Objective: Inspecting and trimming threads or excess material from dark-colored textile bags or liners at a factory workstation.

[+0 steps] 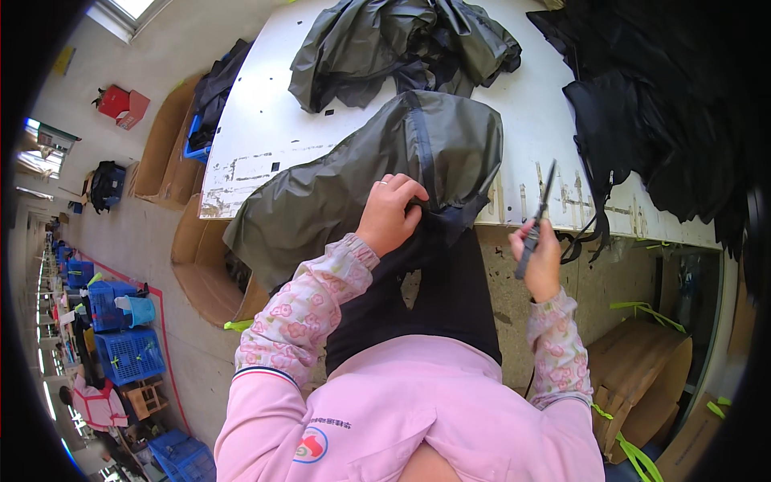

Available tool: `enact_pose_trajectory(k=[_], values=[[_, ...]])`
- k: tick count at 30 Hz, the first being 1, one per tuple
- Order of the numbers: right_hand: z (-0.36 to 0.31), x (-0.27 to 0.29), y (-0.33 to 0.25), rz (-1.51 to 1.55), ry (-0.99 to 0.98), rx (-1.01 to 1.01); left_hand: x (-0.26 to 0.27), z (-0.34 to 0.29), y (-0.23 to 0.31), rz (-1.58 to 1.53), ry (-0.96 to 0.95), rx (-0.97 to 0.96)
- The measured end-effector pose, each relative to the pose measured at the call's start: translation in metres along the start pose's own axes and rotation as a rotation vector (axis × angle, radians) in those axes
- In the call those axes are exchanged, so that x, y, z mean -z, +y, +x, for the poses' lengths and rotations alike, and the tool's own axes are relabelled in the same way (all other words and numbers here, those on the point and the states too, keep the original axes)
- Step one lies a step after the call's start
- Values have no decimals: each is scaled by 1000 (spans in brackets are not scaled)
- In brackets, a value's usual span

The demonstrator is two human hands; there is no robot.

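Note:
My left hand [393, 210] is closed on the near edge of a dark olive fabric piece [337, 181], beside the black strip that runs across it. The fabric is thin and shiny. It lies partly on the white table [530, 120] and hangs over the front edge toward my lap. My right hand [540, 257], to the right of the fabric, is wrapped round a slim pair of dark scissors [546, 195]. Their blades look closed and point up and away from me. The scissors are apart from the fabric. Farther back on the table sits a crumpled olive fabric pile [369, 56].
A heap of black fabric with straps [642, 120] covers the table's right side, some hanging over the edge. Cardboard boxes stand at the left [205, 265] and under the table at right [642, 377]. Blue crates [128, 353] and a person [96, 402] are farther left.

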State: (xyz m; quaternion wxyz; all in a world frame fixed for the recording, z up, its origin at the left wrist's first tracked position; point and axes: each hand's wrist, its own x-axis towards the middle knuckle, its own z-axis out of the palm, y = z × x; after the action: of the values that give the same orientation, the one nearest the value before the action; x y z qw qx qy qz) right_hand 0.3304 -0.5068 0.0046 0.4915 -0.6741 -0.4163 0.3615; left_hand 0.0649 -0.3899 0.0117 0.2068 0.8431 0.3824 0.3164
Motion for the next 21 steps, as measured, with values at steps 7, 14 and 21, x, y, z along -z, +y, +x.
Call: enact_pose_trajectory(k=[7, 14, 21], values=[[-22, 9, -50, -25, 53, 157, 19, 2, 33, -223, 119, -88], [-3, -36, -67, -498, -19, 300, 32, -4, 48, -383, 53, -70], [-33, 19, -54, 122, 24, 204, 30, -13, 35, -357, -272, -46]])
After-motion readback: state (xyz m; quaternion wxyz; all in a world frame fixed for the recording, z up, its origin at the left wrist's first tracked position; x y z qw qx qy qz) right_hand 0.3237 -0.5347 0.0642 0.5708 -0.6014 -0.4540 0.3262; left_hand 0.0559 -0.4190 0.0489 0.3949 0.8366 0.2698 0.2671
